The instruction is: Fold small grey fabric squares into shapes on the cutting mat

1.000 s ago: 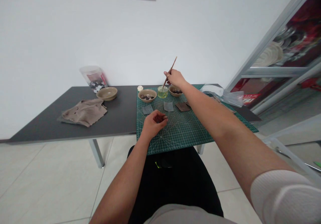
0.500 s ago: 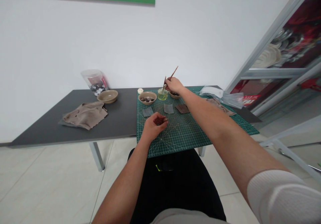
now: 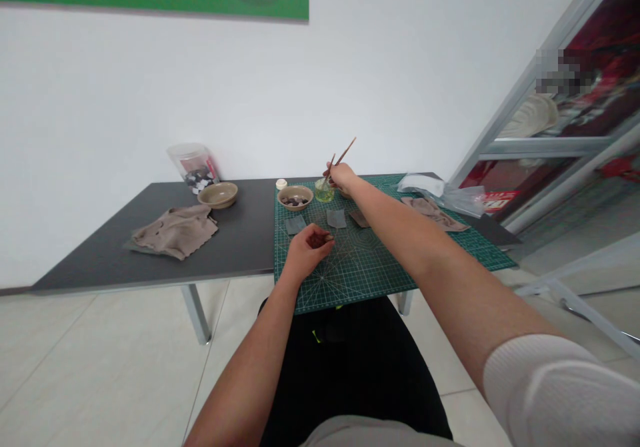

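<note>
My right hand (image 3: 341, 175) is closed around a thin brown stick (image 3: 346, 151), like a brush handle, whose lower end is hidden. It is at the rim of a small glass jar (image 3: 325, 194) of yellowish liquid. A second thin stick (image 3: 331, 164) slants up from the jar beside my fingers. My left hand (image 3: 306, 249) hovers low over the green cutting mat (image 3: 360, 273), fingers curled in a pinch around a small piece too small to name. Beyond it lie a grey square (image 3: 337, 218), a bluish-grey square (image 3: 295, 225) and a brown square (image 3: 359, 218), partly behind my right arm.
A bowl of dark and pale pieces (image 3: 295, 198) and a white cap (image 3: 281, 184) stand left of the jar; another bowl (image 3: 345, 193) is mostly hidden. Further left are a tan bowl (image 3: 219, 195), a clear tub (image 3: 193, 167) and a brown cloth (image 3: 175, 232). A plastic bag (image 3: 445, 192) lies right.
My right hand has shifted slightly left and down towards the jar with the stick. My left hand keeps nearly the same place and pinch. The view has tilted up a little.
</note>
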A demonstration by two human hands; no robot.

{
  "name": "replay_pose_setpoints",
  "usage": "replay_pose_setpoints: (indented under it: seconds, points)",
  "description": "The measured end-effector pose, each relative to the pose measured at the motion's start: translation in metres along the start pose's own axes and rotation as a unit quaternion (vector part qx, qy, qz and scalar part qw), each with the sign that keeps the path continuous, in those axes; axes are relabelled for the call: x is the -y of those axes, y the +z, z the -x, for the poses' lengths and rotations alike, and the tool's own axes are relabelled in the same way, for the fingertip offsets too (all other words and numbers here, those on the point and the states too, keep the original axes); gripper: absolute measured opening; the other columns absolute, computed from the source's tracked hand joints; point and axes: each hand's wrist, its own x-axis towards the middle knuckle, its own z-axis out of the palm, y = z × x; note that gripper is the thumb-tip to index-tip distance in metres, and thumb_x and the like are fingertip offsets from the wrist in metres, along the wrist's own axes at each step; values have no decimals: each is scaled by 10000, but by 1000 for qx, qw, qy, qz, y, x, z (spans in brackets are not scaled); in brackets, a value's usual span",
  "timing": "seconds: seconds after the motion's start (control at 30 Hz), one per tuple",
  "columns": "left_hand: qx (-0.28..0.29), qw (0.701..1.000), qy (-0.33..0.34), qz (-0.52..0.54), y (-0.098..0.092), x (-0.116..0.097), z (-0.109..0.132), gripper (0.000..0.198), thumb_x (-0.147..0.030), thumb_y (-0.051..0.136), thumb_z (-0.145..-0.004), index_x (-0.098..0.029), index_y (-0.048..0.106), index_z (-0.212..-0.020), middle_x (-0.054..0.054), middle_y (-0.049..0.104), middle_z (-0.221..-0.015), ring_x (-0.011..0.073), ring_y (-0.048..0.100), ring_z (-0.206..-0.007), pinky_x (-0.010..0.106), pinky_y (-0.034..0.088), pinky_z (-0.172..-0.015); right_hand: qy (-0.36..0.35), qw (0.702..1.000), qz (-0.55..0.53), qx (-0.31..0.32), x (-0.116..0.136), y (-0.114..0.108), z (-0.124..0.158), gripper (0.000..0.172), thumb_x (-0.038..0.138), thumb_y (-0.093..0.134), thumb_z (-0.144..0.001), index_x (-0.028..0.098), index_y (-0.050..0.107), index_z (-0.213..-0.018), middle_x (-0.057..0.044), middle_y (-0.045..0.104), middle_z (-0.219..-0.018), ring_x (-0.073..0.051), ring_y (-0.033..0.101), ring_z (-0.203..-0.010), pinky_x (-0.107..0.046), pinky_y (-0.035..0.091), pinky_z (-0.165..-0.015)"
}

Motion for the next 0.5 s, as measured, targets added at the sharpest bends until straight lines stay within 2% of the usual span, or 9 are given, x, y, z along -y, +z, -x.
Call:
replay_pose_setpoints:
  seconds: [0.13, 0.23, 0.33, 0.4, 0.5]
  points:
    - [-5, 1000, 3, 3, 0, -1, 1, 206, -282, 726, -686, -174, 597, -805, 4, 669, -757, 126, 611, -681, 258, 472, -642, 10, 1000, -9, -10, 3, 3, 4, 340, 428, 507, -931, 122, 613, -830, -93, 656, -813, -139, 555, -613, -276, 480, -621]
    - [-7, 1000, 1, 4, 1, -2, 1, 215, -289, 729, -679, -175, 595, -803, 9, 679, -769, 133, 618, -686, 264, 480, -642, -45, 995, 2, -92, 8, -7, 3, 376, 497, 534, -890, 127, 600, -902, -92, 653, -869, -178, 602, -776, -297, 483, -748]
    - [-9, 1000, 1, -2, 1, -1, 1, 220, -298, 729, -678, -179, 597, -808, 6, 679, -765, 134, 616, -679, 269, 482, -638, -110, 978, 43, -172, 11, -20, 1, 341, 474, 524, -892, 141, 588, -929, -87, 651, -911, -189, 603, -875, -302, 459, -829]
    - [-9, 1000, 2, -5, 1, 0, 0, 218, -297, 727, -681, -181, 599, -813, 4, 676, -762, 132, 615, -681, 267, 481, -642, -128, 975, 72, -164, 11, -24, 0, 281, 420, 507, -912, 152, 584, -883, -75, 646, -866, -179, 606, -830, -294, 461, -806]
    - [-8, 1000, 2, -2, 1, 2, 0, 213, -295, 722, -687, -182, 597, -817, 5, 676, -767, 132, 617, -686, 264, 479, -645, -108, 984, 86, -115, 13, -27, 0, 281, 366, 455, -949, 161, 566, -792, -49, 611, -723, -155, 596, -669, -275, 472, -707]
